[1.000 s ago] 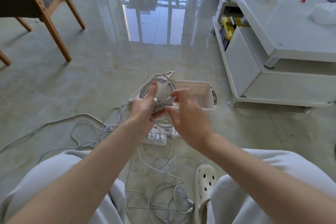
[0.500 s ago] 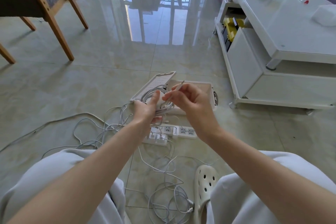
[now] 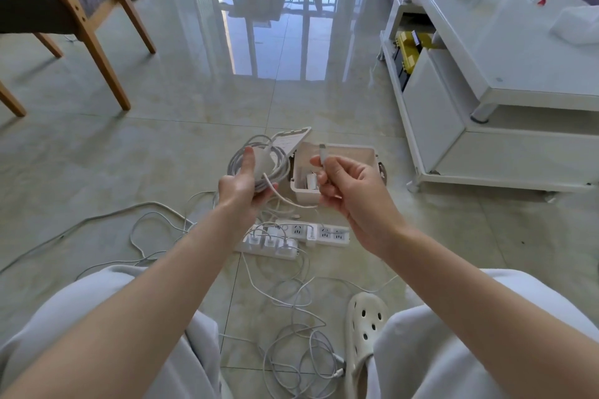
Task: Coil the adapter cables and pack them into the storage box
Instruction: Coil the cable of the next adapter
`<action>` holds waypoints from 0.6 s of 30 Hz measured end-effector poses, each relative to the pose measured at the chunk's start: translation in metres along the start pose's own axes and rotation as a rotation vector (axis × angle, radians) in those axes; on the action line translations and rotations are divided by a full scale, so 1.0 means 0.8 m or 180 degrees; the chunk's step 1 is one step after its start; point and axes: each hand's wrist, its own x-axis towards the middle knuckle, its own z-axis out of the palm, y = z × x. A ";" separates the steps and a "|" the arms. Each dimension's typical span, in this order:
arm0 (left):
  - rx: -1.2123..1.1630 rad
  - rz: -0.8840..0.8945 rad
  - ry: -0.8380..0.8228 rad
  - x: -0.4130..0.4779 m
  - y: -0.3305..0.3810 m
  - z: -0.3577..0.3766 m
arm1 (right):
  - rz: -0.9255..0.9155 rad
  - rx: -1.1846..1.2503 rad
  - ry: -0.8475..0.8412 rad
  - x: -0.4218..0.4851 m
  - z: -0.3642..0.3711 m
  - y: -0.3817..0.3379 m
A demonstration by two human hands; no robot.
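Floor: glossy pale stone-tile floor (image 3: 162,155) of a living room, seen from above by a seated person, reflecting a bright window far ahead.
Legs and shoe: light grey trouser legs (image 3: 97,317) fill the bottom corners; a white perforated clog (image 3: 363,334) sits below the right forearm.
Loose cables: tangled thin white cables (image 3: 301,350) lie on the tiles between the knees, nearer than both hands.
Power strips: two white plastic power strips (image 3: 327,233) lie on the floor just under the wrists; the one nearer the left arm has white plugs in it.
Left hand: left hand (image 3: 240,185) is raised, thumb up, fingers curled round a coiled white adapter cable (image 3: 275,168) with its white charger block (image 3: 261,160) pressed under the thumb.
Right hand: right hand (image 3: 346,188), level with the left and apart from it, pinches the white cable plug (image 3: 322,152) upright between thumb and fingers; one strand sags from the coil across to it.
Storage box: white rectangular plastic storage box (image 3: 343,149) stands open on the floor just beyond the right hand, a small white adapter (image 3: 312,179) visible inside; its white lid (image 3: 290,141) tilts up beyond the coil.
Furniture: white low coffee table (image 3: 518,52) stands far right of the right hand; a wooden chair with a grey cushion (image 3: 81,10) stands far left of the left hand.
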 end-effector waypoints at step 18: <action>0.0228 -0.0114 -0.1165 -0.032 0.001 0.009 | 0.0907 0.0533 0.0184 0.024 -0.005 0.033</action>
